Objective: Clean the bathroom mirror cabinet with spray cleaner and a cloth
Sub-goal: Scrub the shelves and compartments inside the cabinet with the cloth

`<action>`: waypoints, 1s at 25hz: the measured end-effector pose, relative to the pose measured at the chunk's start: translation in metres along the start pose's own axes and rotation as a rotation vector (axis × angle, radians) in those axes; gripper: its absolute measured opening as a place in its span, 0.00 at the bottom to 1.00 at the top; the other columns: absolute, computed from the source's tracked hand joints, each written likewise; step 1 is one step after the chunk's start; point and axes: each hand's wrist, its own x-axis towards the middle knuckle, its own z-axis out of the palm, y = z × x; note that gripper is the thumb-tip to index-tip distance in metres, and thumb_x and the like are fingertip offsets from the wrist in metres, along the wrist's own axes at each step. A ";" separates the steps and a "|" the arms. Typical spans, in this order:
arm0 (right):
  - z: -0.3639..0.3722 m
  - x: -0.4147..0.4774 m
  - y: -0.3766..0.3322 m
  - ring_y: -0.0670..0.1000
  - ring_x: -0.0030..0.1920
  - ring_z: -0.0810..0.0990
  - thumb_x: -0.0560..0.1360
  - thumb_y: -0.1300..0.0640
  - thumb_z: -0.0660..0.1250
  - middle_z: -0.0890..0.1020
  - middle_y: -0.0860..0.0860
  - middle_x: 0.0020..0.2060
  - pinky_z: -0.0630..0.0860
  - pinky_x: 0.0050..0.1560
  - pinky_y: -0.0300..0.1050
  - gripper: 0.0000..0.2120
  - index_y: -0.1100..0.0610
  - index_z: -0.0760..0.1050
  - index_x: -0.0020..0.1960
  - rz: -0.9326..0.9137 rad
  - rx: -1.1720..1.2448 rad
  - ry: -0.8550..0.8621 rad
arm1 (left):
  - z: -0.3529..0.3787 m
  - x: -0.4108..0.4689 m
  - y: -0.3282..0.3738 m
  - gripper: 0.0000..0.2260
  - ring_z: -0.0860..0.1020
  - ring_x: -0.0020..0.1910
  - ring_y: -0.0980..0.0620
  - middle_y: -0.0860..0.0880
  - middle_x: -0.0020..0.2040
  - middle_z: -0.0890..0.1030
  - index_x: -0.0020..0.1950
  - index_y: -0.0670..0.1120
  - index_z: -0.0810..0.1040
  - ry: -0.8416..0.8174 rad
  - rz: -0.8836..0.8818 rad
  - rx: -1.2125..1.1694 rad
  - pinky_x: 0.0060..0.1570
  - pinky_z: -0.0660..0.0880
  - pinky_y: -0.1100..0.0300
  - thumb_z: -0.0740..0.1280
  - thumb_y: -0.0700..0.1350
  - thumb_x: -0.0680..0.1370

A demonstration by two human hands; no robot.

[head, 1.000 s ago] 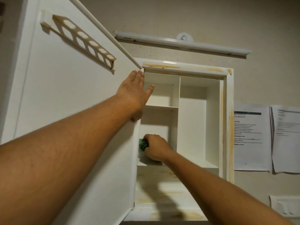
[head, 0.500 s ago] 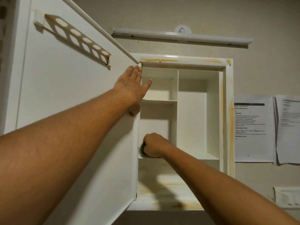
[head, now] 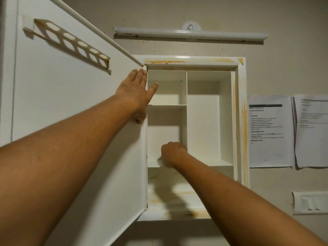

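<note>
Door [head: 71,107] is held wide by left hand [head: 134,94], fingers flat at its top edge. Right hand [head: 173,153] is fisted on shelf [head: 222,163]; cloth presumably balled inside, unseen. Firm strokes should be pushed into the corner ahead of the knuckles.

left hand [head: 134,93] and right hand [head: 173,153] bare; forearms [head: 62,157] bare, finely haired.

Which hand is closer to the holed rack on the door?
Left. The left hand lies flat on the door, just right of the rack; the right hand is lower, inside the cabinet.
</note>
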 end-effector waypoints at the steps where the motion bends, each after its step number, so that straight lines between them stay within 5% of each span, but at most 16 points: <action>1: -0.002 0.000 -0.001 0.55 0.43 0.79 0.79 0.59 0.63 0.80 0.54 0.44 0.75 0.41 0.46 0.06 0.60 0.77 0.52 0.005 0.046 0.002 | 0.001 0.000 -0.001 0.59 0.38 0.82 0.36 0.33 0.82 0.40 0.83 0.50 0.35 -0.005 0.000 0.000 0.80 0.41 0.41 0.75 0.64 0.69; 5: -0.014 -0.025 0.007 0.55 0.42 0.80 0.78 0.63 0.63 0.79 0.54 0.41 0.76 0.40 0.46 0.05 0.60 0.75 0.44 -0.027 0.212 0.037 | 0.000 -0.013 0.004 0.61 0.40 0.82 0.36 0.34 0.82 0.42 0.83 0.50 0.36 -0.021 0.021 0.004 0.80 0.42 0.41 0.76 0.65 0.67; 11: 0.005 -0.092 0.050 0.55 0.43 0.82 0.74 0.63 0.63 0.83 0.54 0.41 0.81 0.43 0.54 0.09 0.56 0.82 0.47 0.038 0.957 0.227 | -0.002 -0.043 0.014 0.57 0.42 0.83 0.37 0.35 0.83 0.46 0.84 0.50 0.39 -0.050 0.074 -0.049 0.80 0.42 0.41 0.75 0.64 0.70; 15: 0.022 -0.114 0.032 0.53 0.41 0.79 0.78 0.57 0.62 0.79 0.49 0.43 0.80 0.40 0.51 0.06 0.53 0.78 0.50 0.137 0.742 0.576 | -0.013 -0.062 0.013 0.46 0.61 0.79 0.39 0.40 0.78 0.66 0.84 0.52 0.53 -0.002 0.140 -0.219 0.80 0.53 0.44 0.75 0.57 0.73; 18: 0.034 -0.106 -0.010 0.56 0.44 0.80 0.79 0.58 0.63 0.77 0.52 0.50 0.79 0.42 0.51 0.09 0.55 0.77 0.58 0.213 0.607 0.554 | -0.023 -0.077 0.013 0.32 0.75 0.66 0.44 0.48 0.68 0.79 0.79 0.53 0.67 0.041 0.156 -0.420 0.67 0.74 0.47 0.72 0.45 0.75; 25: 0.035 -0.078 -0.070 0.58 0.43 0.79 0.78 0.62 0.64 0.73 0.52 0.50 0.73 0.39 0.47 0.08 0.58 0.75 0.56 0.076 0.726 0.497 | -0.014 -0.102 0.003 0.20 0.76 0.67 0.48 0.52 0.68 0.80 0.70 0.55 0.77 0.033 0.190 -0.562 0.61 0.76 0.48 0.68 0.44 0.79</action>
